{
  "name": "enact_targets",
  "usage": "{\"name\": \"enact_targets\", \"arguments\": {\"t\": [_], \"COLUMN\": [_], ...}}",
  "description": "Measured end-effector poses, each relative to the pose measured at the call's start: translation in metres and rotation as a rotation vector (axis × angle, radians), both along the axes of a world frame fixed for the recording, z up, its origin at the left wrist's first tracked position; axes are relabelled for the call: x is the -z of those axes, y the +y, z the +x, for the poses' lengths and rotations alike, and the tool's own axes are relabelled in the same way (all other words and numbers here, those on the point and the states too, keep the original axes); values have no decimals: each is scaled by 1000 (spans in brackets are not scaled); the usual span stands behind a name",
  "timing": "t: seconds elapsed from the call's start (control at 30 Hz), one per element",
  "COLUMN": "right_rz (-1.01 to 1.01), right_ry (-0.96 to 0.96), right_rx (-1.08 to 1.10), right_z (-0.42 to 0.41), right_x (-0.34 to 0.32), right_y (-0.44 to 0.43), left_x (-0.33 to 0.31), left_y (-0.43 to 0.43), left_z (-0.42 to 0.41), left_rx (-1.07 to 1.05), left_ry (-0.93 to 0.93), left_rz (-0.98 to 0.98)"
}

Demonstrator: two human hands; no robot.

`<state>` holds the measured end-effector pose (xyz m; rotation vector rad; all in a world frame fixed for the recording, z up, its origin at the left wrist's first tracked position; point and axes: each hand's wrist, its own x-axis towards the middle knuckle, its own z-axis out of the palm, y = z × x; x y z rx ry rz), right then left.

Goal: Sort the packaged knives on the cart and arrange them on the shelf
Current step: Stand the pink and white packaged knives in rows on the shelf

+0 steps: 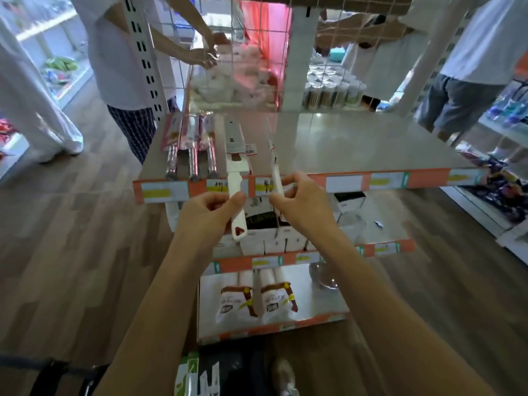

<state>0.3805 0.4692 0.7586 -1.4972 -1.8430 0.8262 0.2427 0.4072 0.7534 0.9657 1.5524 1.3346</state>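
- The left hand (210, 207) pinches the white handle of a packaged knife (235, 155) between thumb and fingers; its grip is pressed onto the handle just in front of the shelf edge.
- That knife lies lengthwise on the top shelf (357, 144), blade pointing toward the back, its card sleeve resting on the shelf surface and its handle overhanging the orange price strip (314, 180). A red triangular hole shows at the handle's end.
- The right hand (303, 200) holds a second packaged knife (273, 164) by its white handle, thumb and forefinger closed on it. This knife stands on its edge, thin side up, just to the right of the first one and apart from it.
- To the left of both knives, three packaged knives with metal handles (191, 150) lie side by side on the same shelf, handles toward the front edge.
- The rest of the top shelf to the right is bare metal.
- On the shelf below sit white boxes (274, 241); lower still, two white rolled packages (257, 295) lie next to each other.
- Behind the wire grid at the back of the shelf, other people stand in the aisles; details there are blurred.
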Motion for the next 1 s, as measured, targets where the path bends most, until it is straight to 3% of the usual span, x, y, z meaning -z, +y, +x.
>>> {"name": "enact_targets", "arguments": {"t": [0.33,0.7,1.0], "right_rz": [-66,24,-131], "right_ry": [-266,-255,-175], "right_rx": [-130,-238,-242], "right_z": [-13,-25,-31], "right_x": [-9,2,11], "right_y": [116,148,143], "left_x": [-19,-17,-10], "left_y": [104,132,130], "left_z": [0,-14,-13], "left_rx": [-218,-313,-304], "left_ry": [-94,-54,-64], "left_rz": [10,32,20]}}
